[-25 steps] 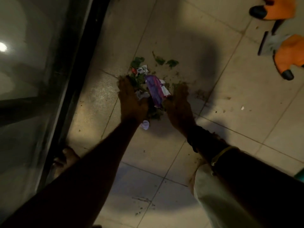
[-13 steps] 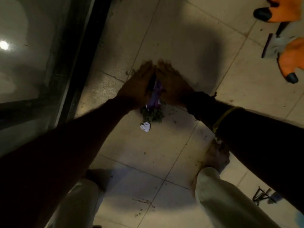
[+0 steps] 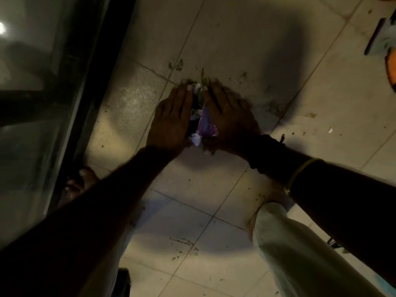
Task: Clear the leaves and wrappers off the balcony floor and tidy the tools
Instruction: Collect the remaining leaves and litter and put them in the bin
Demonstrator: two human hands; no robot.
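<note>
Along the left edge of the frame runs a dark glass door panel in a black frame, and a bare foot rests on the floor at its base, in the lower left. The beige tiled balcony floor is dim and speckled with fine dark crumbs. A small torn green leaf lies alone just above the centre. The left hand lies flat at the centre, palm down. Its fingers are straight and pressed together, and its inner edge is against a small heap of litter. The heap sits on the floor at the centre of the frame, squeezed into a narrow ridge between the two hands. It holds a crinkled purple plastic wrapper, a crumpled white paper scrap at the near end, and green leaves poking out at the far end. The right hand mirrors the left, with its fingers straight, close together and angled inward, so that the two sets of fingertips nearly meet beyond the heap. A dark band wraps the right wrist, and a thin yellow bangle sits further up the forearm. Both arms reach in from the bottom corners. A pale cloth trouser leg fills the lower right. A tiny white fleck lies apart at the right. In the upper right corner are a grey flat-bladed tool and, just below it, part of an orange object cut off by the frame edge.
</note>
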